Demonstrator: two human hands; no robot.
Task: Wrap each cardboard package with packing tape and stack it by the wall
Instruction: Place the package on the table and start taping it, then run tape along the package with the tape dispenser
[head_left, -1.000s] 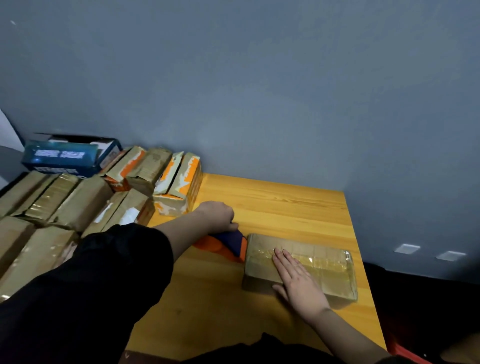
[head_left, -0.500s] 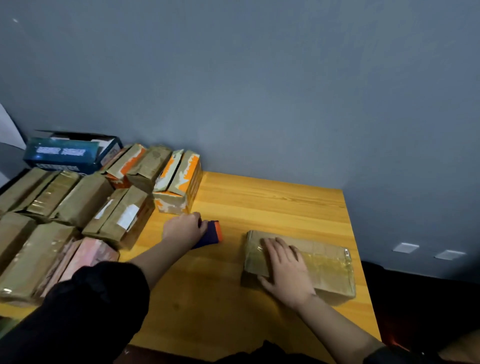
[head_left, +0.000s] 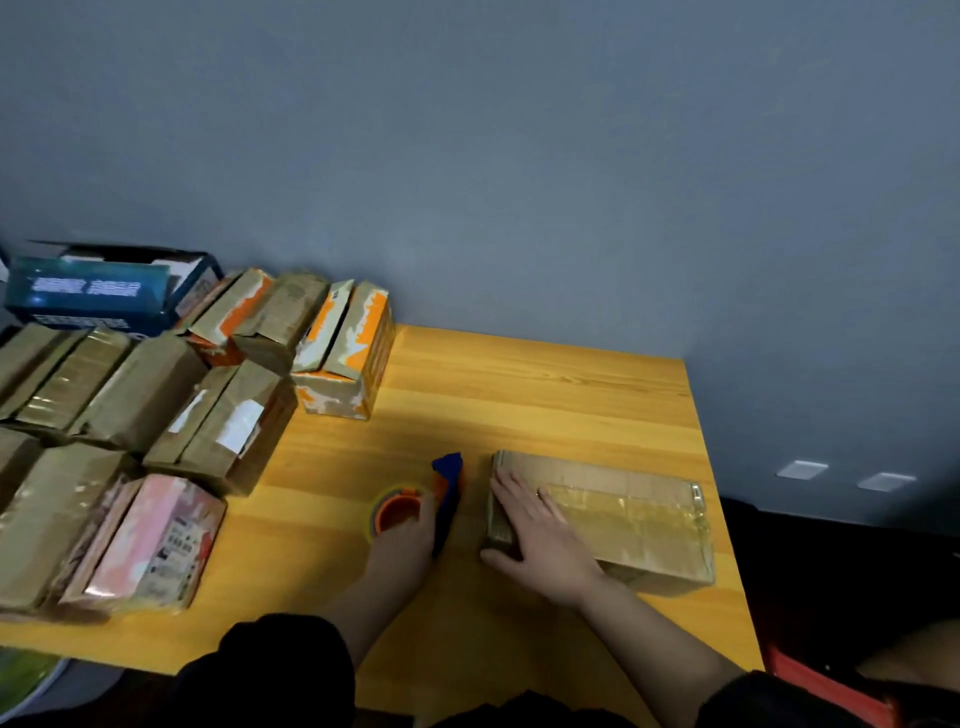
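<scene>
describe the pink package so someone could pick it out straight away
Start at the wooden table and go to the cluster of packages on its left side. The pink package sits at the near edge of that cluster, closest to the person. Its neighbours are brown cardboard; it alone has a pink, glossy top with a printed label.

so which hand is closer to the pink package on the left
Left. The left hand holds the tape dispenser just right of the pink package; the right hand rests farther right on the cardboard package.
</scene>
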